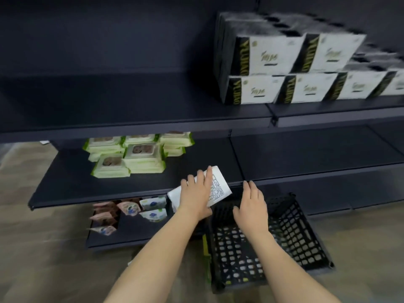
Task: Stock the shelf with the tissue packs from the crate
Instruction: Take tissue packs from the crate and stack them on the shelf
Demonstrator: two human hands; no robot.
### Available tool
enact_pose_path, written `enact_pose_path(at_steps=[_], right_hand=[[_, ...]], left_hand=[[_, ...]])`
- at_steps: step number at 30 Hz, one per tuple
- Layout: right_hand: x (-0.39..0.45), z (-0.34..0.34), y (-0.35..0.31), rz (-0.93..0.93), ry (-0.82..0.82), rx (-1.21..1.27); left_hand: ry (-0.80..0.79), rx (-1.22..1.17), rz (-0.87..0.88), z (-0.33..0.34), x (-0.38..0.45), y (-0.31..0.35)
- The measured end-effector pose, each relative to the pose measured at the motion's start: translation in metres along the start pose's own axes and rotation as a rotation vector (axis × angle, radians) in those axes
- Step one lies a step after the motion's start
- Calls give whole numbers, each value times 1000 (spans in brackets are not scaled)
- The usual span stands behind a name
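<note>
My left hand holds a white tissue pack with small printed text, its fingers spread over the top, at the front edge of the middle shelf. My right hand hovers with straight fingers, holding nothing, over the black lattice crate on the floor. The crate's visible inside shows no packs. Black-and-white tissue packs are stacked in two layers on the upper shelf at the right.
Green-edged wipe packs are piled on the middle shelf's left part. Pink and blue-white pouches lie on the lowest shelf. The upper shelf's left part and the middle shelf's right part are bare. Beige floor lies around the crate.
</note>
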State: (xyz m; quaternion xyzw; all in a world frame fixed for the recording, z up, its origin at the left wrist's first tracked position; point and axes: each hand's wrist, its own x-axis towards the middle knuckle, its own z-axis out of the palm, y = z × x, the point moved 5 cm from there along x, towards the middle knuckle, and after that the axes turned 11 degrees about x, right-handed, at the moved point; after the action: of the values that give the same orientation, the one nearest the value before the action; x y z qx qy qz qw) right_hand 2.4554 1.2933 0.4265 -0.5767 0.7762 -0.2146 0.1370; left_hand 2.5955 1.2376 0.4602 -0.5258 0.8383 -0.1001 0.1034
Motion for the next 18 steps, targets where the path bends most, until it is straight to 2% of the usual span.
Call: enact_pose_path(at_steps=[6, 18], right_hand=[[25, -77, 54, -27, 92, -51], [61, -213, 181, -153, 125, -178]], left_hand=[[98, 69, 77, -51, 18, 67], [215, 155, 73, -154, 55, 206]])
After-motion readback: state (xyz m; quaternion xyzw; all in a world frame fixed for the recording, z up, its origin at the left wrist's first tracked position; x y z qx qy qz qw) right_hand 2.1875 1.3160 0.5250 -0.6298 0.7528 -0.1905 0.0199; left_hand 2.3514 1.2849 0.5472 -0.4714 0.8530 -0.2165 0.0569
